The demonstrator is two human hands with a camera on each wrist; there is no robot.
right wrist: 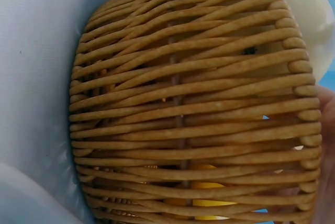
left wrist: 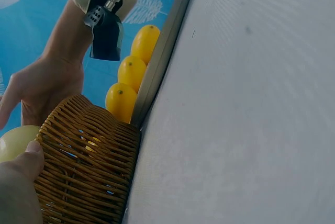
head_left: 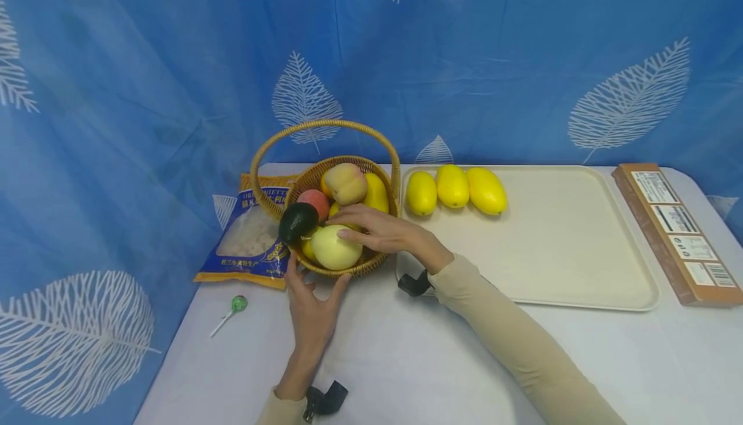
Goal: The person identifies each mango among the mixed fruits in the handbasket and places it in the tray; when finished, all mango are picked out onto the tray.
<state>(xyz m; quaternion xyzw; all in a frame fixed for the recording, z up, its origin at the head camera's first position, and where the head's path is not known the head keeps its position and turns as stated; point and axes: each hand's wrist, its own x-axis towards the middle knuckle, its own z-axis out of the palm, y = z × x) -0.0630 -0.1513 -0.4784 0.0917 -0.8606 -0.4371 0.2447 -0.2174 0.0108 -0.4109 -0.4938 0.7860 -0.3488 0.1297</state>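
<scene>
Pale fruit (head_left: 335, 251) lies at the near side of the basket (head_left: 371, 264), long axis unclear. My right hand (head_left: 386, 228), fingers extended, touches it from the right; my left hand (head_left: 313, 312), spread, touches the basket below.

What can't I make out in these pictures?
Head: the floor of the brown woven wicker basket, hidden under heaped multicoloured rounded fruit.
Head: fine print on the long brown rectangular box, too small.
Left wrist: most of the bare left hand, cut off by the left edge.
Right wrist: the fruit, mostly hidden behind the basket's wall.
</scene>
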